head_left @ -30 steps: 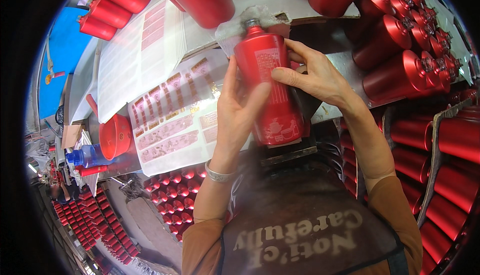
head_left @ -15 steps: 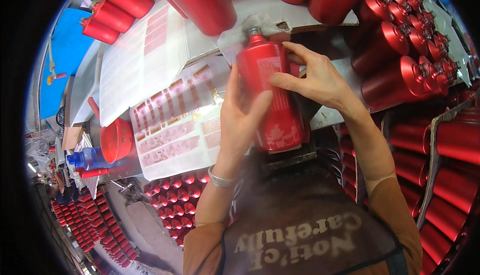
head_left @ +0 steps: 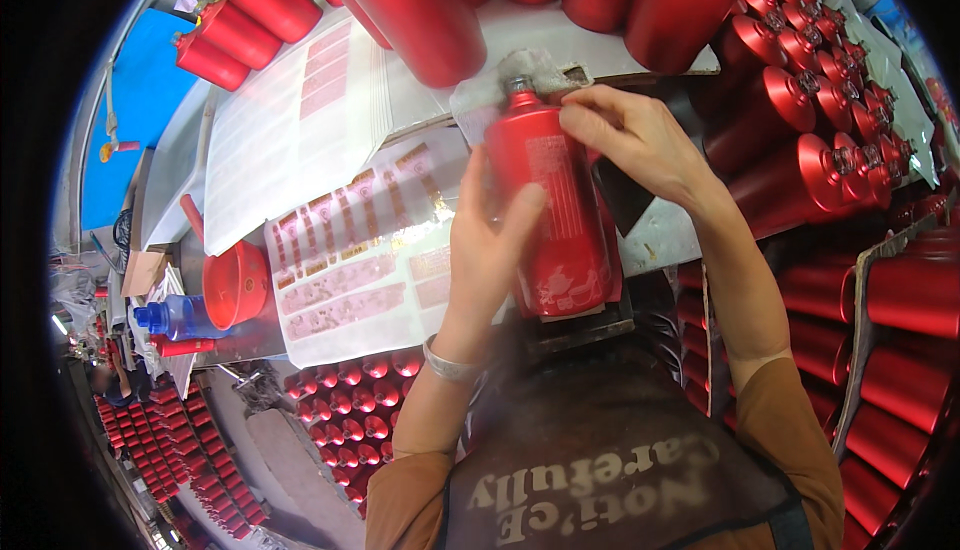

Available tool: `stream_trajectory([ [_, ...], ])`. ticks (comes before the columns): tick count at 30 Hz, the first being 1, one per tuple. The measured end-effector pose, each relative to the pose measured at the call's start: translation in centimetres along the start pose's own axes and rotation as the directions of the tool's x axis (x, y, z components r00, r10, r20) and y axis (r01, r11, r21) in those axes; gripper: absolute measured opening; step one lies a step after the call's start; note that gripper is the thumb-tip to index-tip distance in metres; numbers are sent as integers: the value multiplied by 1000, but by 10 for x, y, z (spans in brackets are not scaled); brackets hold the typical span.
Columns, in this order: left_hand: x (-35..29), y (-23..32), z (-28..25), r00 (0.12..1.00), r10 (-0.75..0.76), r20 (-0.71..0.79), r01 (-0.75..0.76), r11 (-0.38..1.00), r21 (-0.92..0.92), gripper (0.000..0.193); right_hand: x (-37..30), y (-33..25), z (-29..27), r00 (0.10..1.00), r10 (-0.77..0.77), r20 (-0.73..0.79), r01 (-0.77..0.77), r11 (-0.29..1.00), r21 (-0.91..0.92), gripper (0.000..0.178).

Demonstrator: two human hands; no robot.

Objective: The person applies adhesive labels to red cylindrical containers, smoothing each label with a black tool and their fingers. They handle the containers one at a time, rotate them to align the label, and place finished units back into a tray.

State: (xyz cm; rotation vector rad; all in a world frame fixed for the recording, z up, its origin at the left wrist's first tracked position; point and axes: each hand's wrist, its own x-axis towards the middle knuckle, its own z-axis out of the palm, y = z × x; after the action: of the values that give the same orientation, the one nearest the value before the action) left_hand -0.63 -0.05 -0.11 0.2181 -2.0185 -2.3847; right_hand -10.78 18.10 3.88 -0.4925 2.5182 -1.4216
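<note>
A glossy red bottle (head_left: 565, 275) lies tilted before me, its clear neck (head_left: 520, 85) pointing away. Its front carries a pale block of small print, thin vertical lines and a light picture near the base. My left hand (head_left: 490, 245) wraps the bottle's left side, thumb across the front. At the right shoulder of the bottle, my right hand (head_left: 635, 140) has thumb and fingers pinched together; whatever they may hold is hidden. A pad wrapped in clear plastic (head_left: 475, 98) sits by the neck. On the left lies a decal sheet (head_left: 350, 290) with brown-gold and pink strips.
Stacked white sheets (head_left: 270, 150) lie beyond the decal sheet. Large red bottles (head_left: 415, 20) line the far edge; more red bottles (head_left: 780, 170) crowd the right. A red dipper (head_left: 237, 280) and a blue plastic bottle (head_left: 185, 318) are at left. Racked bottles (head_left: 910, 310) fill the lower right.
My right hand has lifted its thumb off the bottle's front and drawn up to the right shoulder, fingers now pinched. My left hand keeps its hold. The whole view has shifted slightly.
</note>
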Motion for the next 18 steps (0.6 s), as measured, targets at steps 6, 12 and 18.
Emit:
stream_trajectory([
  [6, 12, -9, 11, 996, 93, -8, -92, 994, 53, 66, -11, 14, 11, 996, -89, -22, 90, 994, 62, 64],
  [12, 10, -5, 15, 996, 88, -9, -88, 996, 15, 67, -9, 8, 13, 998, -38, -40, 42, 995, 91, 70],
  [18, 8, -2, 20, 995, 98, -17, -98, 995, 20, 63, -9, 7, 14, 998, -38, -52, 43, 994, 98, 69],
])
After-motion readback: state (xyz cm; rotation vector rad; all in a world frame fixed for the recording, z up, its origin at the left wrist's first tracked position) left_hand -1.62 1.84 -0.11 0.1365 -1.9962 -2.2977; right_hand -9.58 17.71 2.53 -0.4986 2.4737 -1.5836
